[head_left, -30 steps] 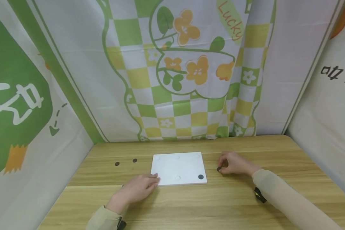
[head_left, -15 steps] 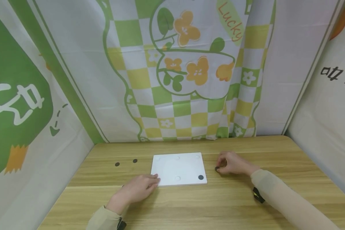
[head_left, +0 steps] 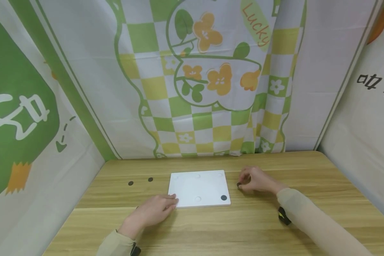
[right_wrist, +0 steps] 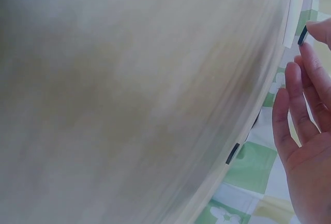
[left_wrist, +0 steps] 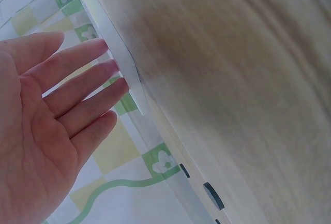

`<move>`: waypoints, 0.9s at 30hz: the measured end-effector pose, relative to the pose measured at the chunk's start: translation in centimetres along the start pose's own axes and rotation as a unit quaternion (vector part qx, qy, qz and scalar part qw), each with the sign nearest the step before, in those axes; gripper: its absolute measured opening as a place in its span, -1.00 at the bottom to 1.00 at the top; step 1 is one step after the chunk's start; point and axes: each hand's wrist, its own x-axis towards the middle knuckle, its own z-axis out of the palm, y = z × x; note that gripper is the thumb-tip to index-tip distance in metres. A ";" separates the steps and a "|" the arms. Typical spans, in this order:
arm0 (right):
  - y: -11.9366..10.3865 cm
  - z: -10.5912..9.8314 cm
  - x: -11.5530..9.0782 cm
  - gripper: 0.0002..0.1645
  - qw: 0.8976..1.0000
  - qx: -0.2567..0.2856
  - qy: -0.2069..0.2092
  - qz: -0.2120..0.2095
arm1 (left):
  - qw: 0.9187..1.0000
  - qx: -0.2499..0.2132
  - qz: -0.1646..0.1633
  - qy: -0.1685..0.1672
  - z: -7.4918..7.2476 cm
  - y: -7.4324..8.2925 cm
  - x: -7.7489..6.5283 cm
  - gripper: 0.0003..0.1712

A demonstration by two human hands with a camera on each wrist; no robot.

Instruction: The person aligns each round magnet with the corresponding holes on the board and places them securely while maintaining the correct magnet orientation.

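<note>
A white board (head_left: 200,186) with several shallow round recesses lies mid-table, and one black disc (head_left: 223,197) sits at its front right corner. My left hand (head_left: 156,209) rests its fingertips on the board's front left corner, the fingers nearly straight in the left wrist view. To the right of the board, my right hand (head_left: 257,180) pinches another black disc (right_wrist: 303,35) between thumb and index finger, apart from the board. The recess under my left fingers is hidden.
On the table left of the board lie two black discs, a nearer-left one (head_left: 131,183) and another (head_left: 150,179). In the right wrist view a further black disc (right_wrist: 232,153) lies on the wooden table (head_left: 198,234). A patterned curtain (head_left: 198,124) hangs behind the table.
My right hand has moved slightly left toward the board with the pinched disc. The left hand and the board have stayed in place.
</note>
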 end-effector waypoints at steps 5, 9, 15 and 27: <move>0.1 0.1 0.3 -0.88 1.000 0.002 0.004 -0.006 | 1.000 0.002 0.002 0.003 -0.1 0.0 -0.1 -0.65; 0.2 0.2 0.5 -0.88 1.000 -0.002 0.006 -0.008 | 1.000 0.001 0.003 0.006 -0.1 0.0 -0.1 -0.65; 0.2 0.4 0.8 -0.88 1.000 0.007 0.002 0.011 | 1.000 0.004 0.005 0.009 -0.1 0.1 -0.1 -0.65; -0.2 0.4 1.5 -0.89 0.999 0.017 0.010 0.029 | 1.000 0.001 0.000 0.007 -0.1 0.1 -0.1 -0.65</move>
